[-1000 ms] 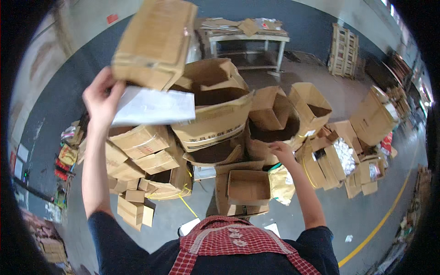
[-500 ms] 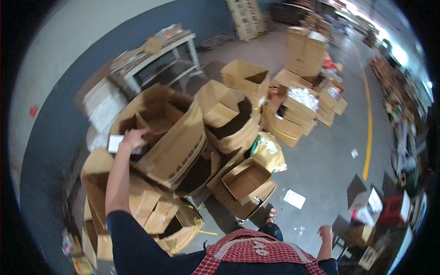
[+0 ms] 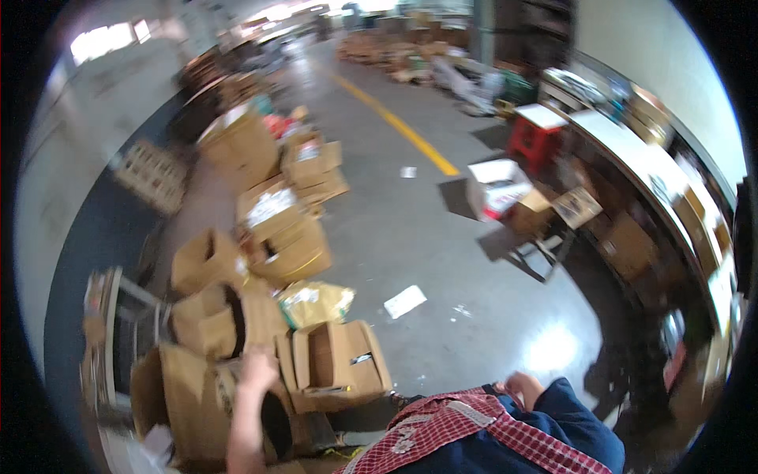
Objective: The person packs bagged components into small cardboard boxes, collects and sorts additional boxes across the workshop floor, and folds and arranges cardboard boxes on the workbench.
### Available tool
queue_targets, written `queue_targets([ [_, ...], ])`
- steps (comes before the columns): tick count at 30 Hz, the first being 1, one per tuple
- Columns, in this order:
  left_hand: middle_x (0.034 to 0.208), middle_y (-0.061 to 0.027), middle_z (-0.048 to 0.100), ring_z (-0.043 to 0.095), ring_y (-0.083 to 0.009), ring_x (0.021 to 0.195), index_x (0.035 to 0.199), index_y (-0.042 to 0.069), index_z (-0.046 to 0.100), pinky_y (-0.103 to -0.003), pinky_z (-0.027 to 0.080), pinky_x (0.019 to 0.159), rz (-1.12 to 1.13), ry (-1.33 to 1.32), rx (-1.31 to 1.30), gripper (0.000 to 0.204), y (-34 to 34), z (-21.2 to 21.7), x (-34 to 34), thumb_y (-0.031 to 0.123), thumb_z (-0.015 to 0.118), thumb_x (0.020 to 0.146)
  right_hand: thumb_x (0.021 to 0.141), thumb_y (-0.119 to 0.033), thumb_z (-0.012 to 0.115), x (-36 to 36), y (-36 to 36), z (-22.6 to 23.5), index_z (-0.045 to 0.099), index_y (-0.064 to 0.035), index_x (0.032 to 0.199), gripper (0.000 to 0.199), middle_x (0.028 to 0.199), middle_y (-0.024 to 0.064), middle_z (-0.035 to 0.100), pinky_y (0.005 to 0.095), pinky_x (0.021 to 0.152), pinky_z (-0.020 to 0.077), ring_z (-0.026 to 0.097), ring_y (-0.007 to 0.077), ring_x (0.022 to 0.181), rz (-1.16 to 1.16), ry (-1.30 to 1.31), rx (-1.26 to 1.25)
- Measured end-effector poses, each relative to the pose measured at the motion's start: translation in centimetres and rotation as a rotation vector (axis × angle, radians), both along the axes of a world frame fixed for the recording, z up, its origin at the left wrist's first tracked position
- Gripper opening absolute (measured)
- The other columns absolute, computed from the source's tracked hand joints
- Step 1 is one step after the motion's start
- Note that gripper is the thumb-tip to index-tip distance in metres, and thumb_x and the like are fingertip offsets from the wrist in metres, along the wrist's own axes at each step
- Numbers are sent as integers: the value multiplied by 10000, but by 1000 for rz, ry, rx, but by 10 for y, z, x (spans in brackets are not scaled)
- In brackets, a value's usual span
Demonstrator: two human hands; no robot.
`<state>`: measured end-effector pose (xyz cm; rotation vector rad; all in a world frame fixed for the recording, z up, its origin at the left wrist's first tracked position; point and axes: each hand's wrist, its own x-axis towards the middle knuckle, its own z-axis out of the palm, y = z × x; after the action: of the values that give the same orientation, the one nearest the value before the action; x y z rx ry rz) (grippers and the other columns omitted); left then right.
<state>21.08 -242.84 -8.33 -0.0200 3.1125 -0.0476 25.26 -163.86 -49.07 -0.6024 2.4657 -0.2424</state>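
My left hand (image 3: pixel 259 367) is stretched out over the open cardboard cartons at the lower left. It is smeared by motion, and nothing is plainly seen in it. Below and beside it stands a large carton (image 3: pixel 193 399) with something white (image 3: pixel 160 439) inside its left end. Just to the hand's right lies a smaller open carton (image 3: pixel 359 371) with flaps. My right hand (image 3: pixel 521 389) hangs by my waist, close to the dark blue sleeve, its fingers loosely curled with nothing visible in them.
More open cartons (image 3: pixel 284 245) run in a line ahead, beside a gold plastic bag (image 3: pixel 316 304). White paper (image 3: pixel 405 302) lies on the grey floor. To the right are a white box (image 3: pixel 496 189), a red stool (image 3: pixel 537 142) and a long workbench (image 3: pixel 624 146).
My view has swung to the right, bringing the workbench into sight. My left hand has left the large carton's inside and the white card beside it. My right hand is now nearer my waist.
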Motion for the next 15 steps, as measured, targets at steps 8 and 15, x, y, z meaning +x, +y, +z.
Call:
queue_targets([
  [8,1357,-178,593,559,-328,1261,1369,112,572,-431,430,1067,-755,-925,552,437,451,-144,-34,275,508,969,831,-233,617,-44,8,127,704,-101,1156,362,982,114,745,377,794,562,727,227,841,-706,-320,-582],
  [15,1256,-134,644,595,-194,1194,1305,84,625,-305,447,1034,-632,-1121,939,363,594,-200,-47,244,558,986,768,-172,560,112,227,126,752,-42,979,314,1015,270,703,454,872,551,689,397,999,-1544,-221,-60],
])
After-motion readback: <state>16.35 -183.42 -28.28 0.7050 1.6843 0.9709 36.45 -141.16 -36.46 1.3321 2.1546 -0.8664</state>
